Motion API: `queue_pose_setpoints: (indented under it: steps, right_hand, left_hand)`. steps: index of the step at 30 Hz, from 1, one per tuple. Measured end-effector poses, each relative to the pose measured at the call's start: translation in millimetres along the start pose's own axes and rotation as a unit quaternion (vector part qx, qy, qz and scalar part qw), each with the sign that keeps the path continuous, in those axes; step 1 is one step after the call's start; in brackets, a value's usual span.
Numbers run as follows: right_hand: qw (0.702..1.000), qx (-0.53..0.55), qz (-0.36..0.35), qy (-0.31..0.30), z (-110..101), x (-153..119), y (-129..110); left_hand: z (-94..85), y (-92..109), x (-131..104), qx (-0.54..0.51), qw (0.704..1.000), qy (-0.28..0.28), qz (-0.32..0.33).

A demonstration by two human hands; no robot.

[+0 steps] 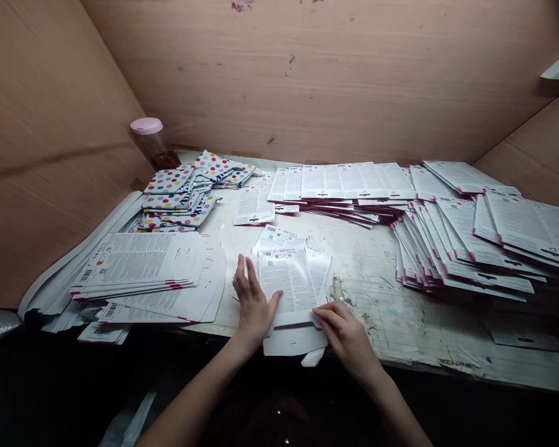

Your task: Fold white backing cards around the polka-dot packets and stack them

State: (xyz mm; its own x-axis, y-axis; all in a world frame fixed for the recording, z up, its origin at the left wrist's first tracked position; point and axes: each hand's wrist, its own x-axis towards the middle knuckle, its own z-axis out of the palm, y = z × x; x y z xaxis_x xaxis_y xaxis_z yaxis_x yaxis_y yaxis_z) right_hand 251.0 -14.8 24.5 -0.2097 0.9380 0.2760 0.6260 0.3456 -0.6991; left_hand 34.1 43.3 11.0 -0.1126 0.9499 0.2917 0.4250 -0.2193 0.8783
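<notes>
The right hand [342, 329] pinches the near flap of a printed card sleeve [289, 282] on the counter [354, 248]. The left hand [252, 301] lies spread along the sleeve's left edge, its grip, if any, unclear. Partly covered cards [284, 237] show beyond; the jar's [151, 143] base is hidden.

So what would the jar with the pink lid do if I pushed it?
The jar would probably tip if pushed up high, since it looks tall and narrow. Its pink lid looks round, so it might roll afterwards. Brown stuff low inside may steady it.
</notes>
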Motion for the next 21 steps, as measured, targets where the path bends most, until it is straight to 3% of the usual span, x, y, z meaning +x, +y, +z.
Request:
queue_pose_setpoints:
  steps: [1, 3, 5, 7, 9, 13, 21]
  right_hand:
    - [1.0, -0.003, -0.002, 0.007, 8, 3, 8]
    - [1.0, -0.011, -0.007, 0.026, 23, 6, 17]
    - [0.999, -0.018, -0.009, 0.044, 33, 5, 16]
    - [0.999, -0.022, -0.01, 0.047, 38, 2, 10]
    - [0.998, -0.029, -0.008, 0.052, 43, -1, 3]
    - [0.997, -0.039, 0.003, 0.073, 53, -5, -1]
    - [0.99, -0.134, -0.008, 0.037, 60, -5, 3]
  left_hand:
    - [-2.6, -1, -7, 0.066, 0.995, -0.022, 0.073]
    - [-12.8, -2, -20, 0.128, 0.97, -0.12, 0.168]
    - [-26.1, -5, -32, 0.144, 0.936, -0.235, 0.217]
    - [-37.1, -12, -40, 0.16, 0.911, -0.296, 0.237]
    - [-42.4, -20, -44, 0.174, 0.898, -0.313, 0.255]
    - [-40.3, -32, -48, 0.179, 0.9, -0.287, 0.274]
    - [-35.6, -33, -52, 0.181, 0.907, -0.289, 0.247]
